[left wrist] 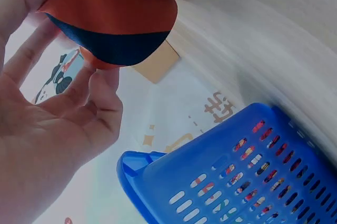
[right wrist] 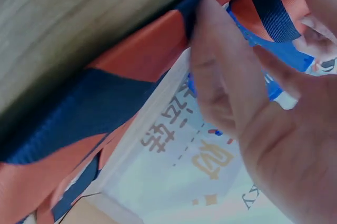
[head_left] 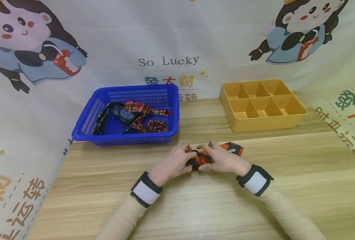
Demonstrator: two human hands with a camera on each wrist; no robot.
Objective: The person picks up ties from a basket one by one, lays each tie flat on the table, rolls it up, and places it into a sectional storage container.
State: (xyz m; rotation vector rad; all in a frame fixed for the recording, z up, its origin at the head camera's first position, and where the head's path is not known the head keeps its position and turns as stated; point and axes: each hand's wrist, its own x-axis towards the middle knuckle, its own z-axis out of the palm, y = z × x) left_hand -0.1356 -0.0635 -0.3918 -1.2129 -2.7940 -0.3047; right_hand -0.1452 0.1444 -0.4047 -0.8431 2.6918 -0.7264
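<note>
An orange and navy striped necktie (head_left: 237, 149) lies on the table, partly bunched or rolled up between the two hands. My left hand (head_left: 175, 161) grips the rolled part from the left; in the left wrist view, its fingers curl about the striped necktie (left wrist: 121, 10). My right hand (head_left: 222, 160) holds the same bundle from the right, with fingertips close to the left hand's. In the right wrist view, a flat length of the necktie (right wrist: 126, 97) runs away along the table from the right hand (right wrist: 253, 97). Fingers cover much of the rolled part.
A blue plastic basket (head_left: 126, 140) with several patterned neckties (head_left: 136, 107) stands at the back left. At the back right is a yellow box (head_left: 267, 123) divided into several compartments. A printed cloth (head_left: 177, 40) hangs behind the wooden table (head_left: 195, 210).
</note>
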